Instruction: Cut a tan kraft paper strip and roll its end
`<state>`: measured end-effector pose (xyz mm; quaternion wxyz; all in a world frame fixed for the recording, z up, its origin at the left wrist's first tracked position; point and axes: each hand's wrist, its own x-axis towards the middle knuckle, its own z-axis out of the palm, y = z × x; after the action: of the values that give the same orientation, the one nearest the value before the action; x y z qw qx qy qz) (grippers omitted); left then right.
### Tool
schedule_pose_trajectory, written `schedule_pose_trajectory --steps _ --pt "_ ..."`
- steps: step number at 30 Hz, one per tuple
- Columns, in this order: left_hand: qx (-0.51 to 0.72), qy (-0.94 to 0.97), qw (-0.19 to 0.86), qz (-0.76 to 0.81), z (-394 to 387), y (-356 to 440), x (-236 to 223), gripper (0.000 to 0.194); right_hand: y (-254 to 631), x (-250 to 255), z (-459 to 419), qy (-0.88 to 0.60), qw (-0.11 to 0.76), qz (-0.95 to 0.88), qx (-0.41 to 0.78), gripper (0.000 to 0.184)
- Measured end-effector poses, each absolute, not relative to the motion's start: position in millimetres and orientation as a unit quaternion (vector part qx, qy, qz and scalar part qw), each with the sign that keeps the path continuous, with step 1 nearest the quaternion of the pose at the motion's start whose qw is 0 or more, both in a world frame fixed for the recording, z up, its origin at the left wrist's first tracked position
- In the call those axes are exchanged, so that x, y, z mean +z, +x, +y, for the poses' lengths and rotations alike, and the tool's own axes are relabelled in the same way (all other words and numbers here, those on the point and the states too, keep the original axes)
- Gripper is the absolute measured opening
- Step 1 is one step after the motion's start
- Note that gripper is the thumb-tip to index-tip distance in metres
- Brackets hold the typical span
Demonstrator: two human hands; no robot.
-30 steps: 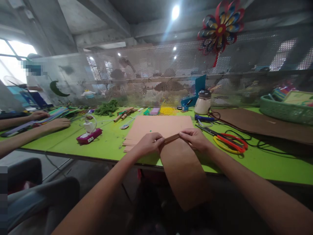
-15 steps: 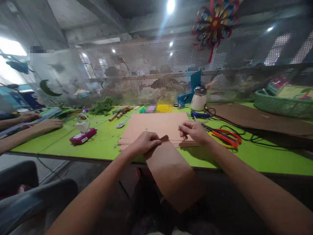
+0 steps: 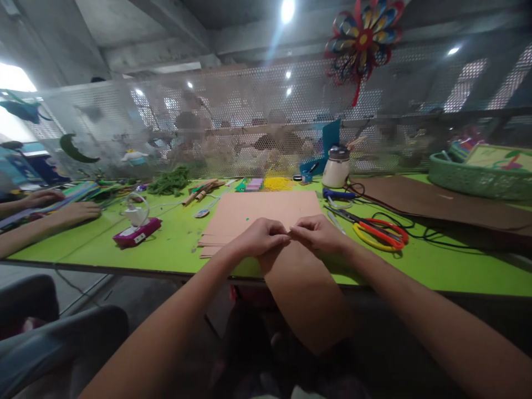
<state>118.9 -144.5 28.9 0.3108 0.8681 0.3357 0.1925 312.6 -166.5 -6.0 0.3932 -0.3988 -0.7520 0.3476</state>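
Observation:
A strip of brown paper [image 3: 307,293] hangs from the table's front edge, curving down over my lap. My left hand [image 3: 266,235] pinches its upper end between thumb and fingers. Close beside it, my right hand [image 3: 318,233] is pinched on the same end, the fingertips of both hands nearly meeting. The paper's top edge is mostly hidden by my fingers. Under and behind my hands lies a stack of light brown sheets [image 3: 266,208]. Scissors with red and yellow handles [image 3: 382,235] lie right of my right hand, near a blue glue gun [image 3: 338,194].
A purple power strip [image 3: 137,233] with a white plug lies on the green table [image 3: 174,249] at left. Another person's hands [image 3: 78,210] are further left. Dark brown sheets [image 3: 440,202], black cables and a green basket [image 3: 461,174] occupy the right. A cream jar [image 3: 336,169] stands behind.
My right hand has moved left and down from above the stack to the paper's upper end, and now pinches it beside my left hand. The strip has swung slightly right.

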Motion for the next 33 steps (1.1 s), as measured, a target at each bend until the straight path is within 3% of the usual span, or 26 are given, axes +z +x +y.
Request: schedule_pose_trajectory --steps 4,17,21,25,27,30,33 --pt "0.177 0.859 0.338 0.341 -136 109 24 0.03 313 -7 -163 -0.419 0.423 -0.744 0.303 0.036" --pt "0.188 0.808 0.438 0.346 -137 67 9 0.034 312 -10 -155 -0.448 0.466 -0.69 0.325 0.043" --pt "0.193 0.808 0.442 0.338 -136 68 13 0.033 314 -6 -157 -0.429 0.496 -0.65 0.385 0.045" --pt "0.193 0.786 0.498 0.311 -140 72 22 0.032 317 4 -164 -0.335 0.537 -0.573 0.521 0.033" --pt "0.202 0.787 0.508 0.285 -141 76 26 0.03 317 7 -168 -0.299 0.529 -0.548 0.575 0.026" --pt "0.204 0.786 0.53 0.245 -140 86 25 0.029 315 7 -173 -0.272 0.458 -0.594 0.603 0.048" --pt "0.183 0.77 0.57 0.22 -137 101 21 0.027 313 6 -176 -0.251 0.397 -0.653 0.594 0.037"
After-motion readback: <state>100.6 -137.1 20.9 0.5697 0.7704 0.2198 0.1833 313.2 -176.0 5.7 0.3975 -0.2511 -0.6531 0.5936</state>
